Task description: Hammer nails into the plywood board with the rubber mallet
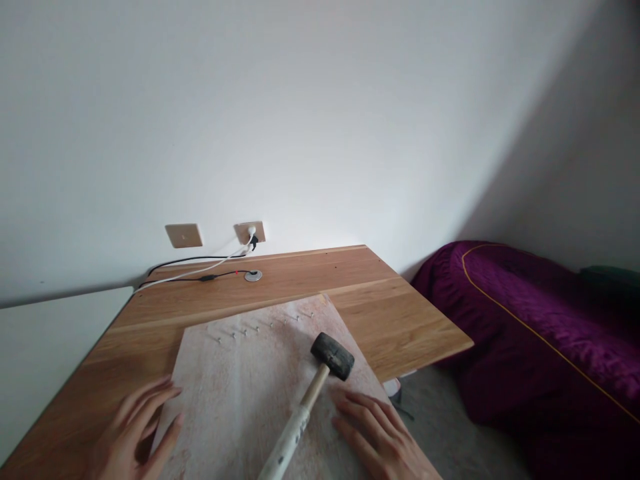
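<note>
A pale, worn wooden board [225, 400] lies on the table in front of me. Several nails or screws [257, 329] stand in a row near its far edge. A mallet [333, 355] with a black head and a white-wrapped handle rests on the board, its handle end cut off by the bottom of the view. My left hand [143, 430] is at the board's left edge, fingers apart, thumb over the surface. To the right of the mallet, my right hand [373, 427] lies on the board with fingers stretched out. Neither hand touches the mallet.
The wooden table [400, 320] reaches back to a white wall. Cables [190, 270] run along its back left to a wall socket [250, 232] and a round cable hole [253, 275]. A white panel [55, 353] borders the left; a purple-covered bed [525, 333] stands right.
</note>
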Available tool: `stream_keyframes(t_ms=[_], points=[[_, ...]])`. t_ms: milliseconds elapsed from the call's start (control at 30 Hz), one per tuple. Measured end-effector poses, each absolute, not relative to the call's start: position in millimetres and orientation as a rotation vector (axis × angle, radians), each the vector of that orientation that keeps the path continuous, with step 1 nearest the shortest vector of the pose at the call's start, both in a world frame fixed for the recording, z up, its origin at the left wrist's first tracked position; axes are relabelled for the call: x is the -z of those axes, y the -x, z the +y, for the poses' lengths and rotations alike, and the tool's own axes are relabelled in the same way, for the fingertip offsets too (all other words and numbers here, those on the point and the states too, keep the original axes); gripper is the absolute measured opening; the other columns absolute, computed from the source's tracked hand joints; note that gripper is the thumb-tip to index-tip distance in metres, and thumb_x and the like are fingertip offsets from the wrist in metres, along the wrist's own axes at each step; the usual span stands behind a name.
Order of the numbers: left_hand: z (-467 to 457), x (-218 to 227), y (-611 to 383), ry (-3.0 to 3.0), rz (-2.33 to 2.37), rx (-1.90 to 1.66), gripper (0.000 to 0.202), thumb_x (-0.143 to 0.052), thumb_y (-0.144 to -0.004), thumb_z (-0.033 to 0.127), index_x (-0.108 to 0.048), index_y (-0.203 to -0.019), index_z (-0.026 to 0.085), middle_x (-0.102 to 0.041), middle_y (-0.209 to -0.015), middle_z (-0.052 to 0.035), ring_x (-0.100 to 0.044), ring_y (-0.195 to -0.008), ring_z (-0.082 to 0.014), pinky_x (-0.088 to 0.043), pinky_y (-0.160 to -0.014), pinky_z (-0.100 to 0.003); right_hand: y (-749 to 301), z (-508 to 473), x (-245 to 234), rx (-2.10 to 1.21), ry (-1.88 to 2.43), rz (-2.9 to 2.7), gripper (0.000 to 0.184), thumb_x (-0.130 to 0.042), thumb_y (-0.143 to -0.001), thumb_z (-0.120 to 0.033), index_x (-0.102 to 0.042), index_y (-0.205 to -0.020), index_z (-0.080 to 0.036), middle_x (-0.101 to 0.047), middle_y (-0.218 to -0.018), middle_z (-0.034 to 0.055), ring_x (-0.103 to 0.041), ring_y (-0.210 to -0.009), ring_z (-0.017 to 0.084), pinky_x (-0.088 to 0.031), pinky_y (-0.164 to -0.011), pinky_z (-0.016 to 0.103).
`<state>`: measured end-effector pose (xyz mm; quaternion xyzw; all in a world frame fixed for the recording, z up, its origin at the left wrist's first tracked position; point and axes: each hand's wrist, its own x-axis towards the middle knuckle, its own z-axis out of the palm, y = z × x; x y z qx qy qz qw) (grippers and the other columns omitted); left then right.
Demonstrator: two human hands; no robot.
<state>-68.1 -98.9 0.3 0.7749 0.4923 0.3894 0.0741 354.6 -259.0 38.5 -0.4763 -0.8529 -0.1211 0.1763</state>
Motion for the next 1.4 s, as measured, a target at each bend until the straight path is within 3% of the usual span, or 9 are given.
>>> stream_keyframes(t_ms=[233,433,733,900,1033,1100,1167,1233,1400], points=[[-95,-15,15,-2.538,1.283,-1.170,0.025,-0.059,-0.097,0.045,-0.071,-0.113,0.030,-0.065,-0.132,-0.0086,-0.075,-0.110,-0.0296,-0.068,-0.089,-0.043,-391,-269,-37,0.126,1.506,-2.348,0.078,-0.076,-0.088,-0.065,-0.061,-0.151,-0.022,-0.063,-0.153,0.0147,-0.065,-0.136,0.035,-0.057,-0.110,0.044],[-88,-30,-70,-2.445,1.005,-0.954,0.019,-0.057,-0.100,0.033,-0.069,-0.114,0.026,-0.058,-0.142,-0.0103,-0.068,-0.124,-0.0284,-0.062,-0.101,-0.043,-465,-281,-19,-0.175,1.927,-2.040,0.069,-0.075,-0.091,-0.056,-0.057,-0.155,-0.037,-0.051,-0.164,0.0068,-0.049,-0.150,0.036,-0.047,-0.120,0.053],[-62,-36,-199,-2.329,0.636,-0.707,0.026,-0.071,-0.089,0.028,-0.070,-0.113,0.018,-0.056,-0.143,-0.0179,-0.062,-0.131,-0.0324,-0.052,-0.112,-0.047,-576,-277,-26,-0.305,2.172,-1.714,0.072,-0.064,-0.088,-0.063,-0.067,-0.146,-0.023,-0.061,-0.155,0.0142,-0.055,-0.146,0.037,-0.043,-0.123,0.051],[-37,-31,-205,-2.144,0.587,-0.827,0.020,-0.069,-0.089,0.021,-0.074,-0.108,0.022,-0.072,-0.115,-0.0106,-0.070,-0.107,-0.0276,-0.053,-0.101,-0.042,-573,-275,-32,-0.032,2.134,-1.571,0.056,-0.058,-0.087,-0.064,-0.077,-0.121,-0.023,-0.077,-0.130,0.0140,-0.073,-0.121,0.036,-0.058,-0.107,0.050],[-9,-31,-184,-1.648,0.558,-0.843,0.017,-0.075,-0.090,0.035,-0.075,-0.098,0.020,-0.075,-0.084,-0.0071,-0.071,-0.084,-0.0248,-0.053,-0.086,-0.037,-504,-257,-46,0.203,1.982,-1.398,0.046,-0.045,-0.103,-0.056,-0.072,-0.083,-0.024,-0.077,-0.087,0.0087,-0.076,-0.075,0.026,-0.063,-0.068,0.036],[1,-29,-176,-1.355,0.574,-0.849,0.023,-0.082,-0.084,0.033,-0.074,-0.101,0.019,-0.078,-0.097,-0.0099,-0.073,-0.095,-0.0252,-0.054,-0.086,-0.035,-458,-240,-52,0.199,1.809,-1.507,0.038,-0.044,-0.108,-0.045,-0.069,-0.089,-0.024,-0.073,-0.089,0.0074,-0.075,-0.077,0.022,-0.062,-0.068,0.031],[6,-27,-171,-1.124,0.586,-0.844,0.028,-0.084,-0.082,0.029,-0.073,-0.105,0.018,-0.077,-0.115,-0.0116,-0.072,-0.107,-0.0250,-0.054,-0.090,-0.033,-416,-219,-53,0.230,1.655,-1.660,0.027,-0.042,-0.110,-0.034,-0.067,-0.114,-0.023,-0.072,-0.112,0.0103,-0.076,-0.095,0.023,-0.064,-0.082,0.035],[9,-24,-166,-0.967,0.584,-0.860,0.027,-0.082,-0.086,0.032,-0.071,-0.108,0.019,-0.076,-0.123,-0.0116,-0.073,-0.109,-0.0239,-0.056,-0.092,-0.033,-384,-196,-51,0.215,1.606,-1.876,0.032,-0.043,-0.110,-0.028,-0.058,-0.138,-0.025,-0.068,-0.130,0.0120,-0.071,-0.115,0.025,-0.062,-0.096,0.042],[12,-23,-159,-0.847,0.545,-0.864,0.029,-0.067,-0.100,0.042,-0.070,-0.112,0.016,-0.076,-0.125,-0.0143,-0.075,-0.107,-0.0232,-0.058,-0.091,-0.032,-356,-157,-36,0.346,1.722,-1.986,0.031,-0.050,-0.109,-0.034,-0.057,-0.137,-0.024,-0.065,-0.137,0.0155,-0.066,-0.123,0.034,-0.060,-0.095,0.053]])
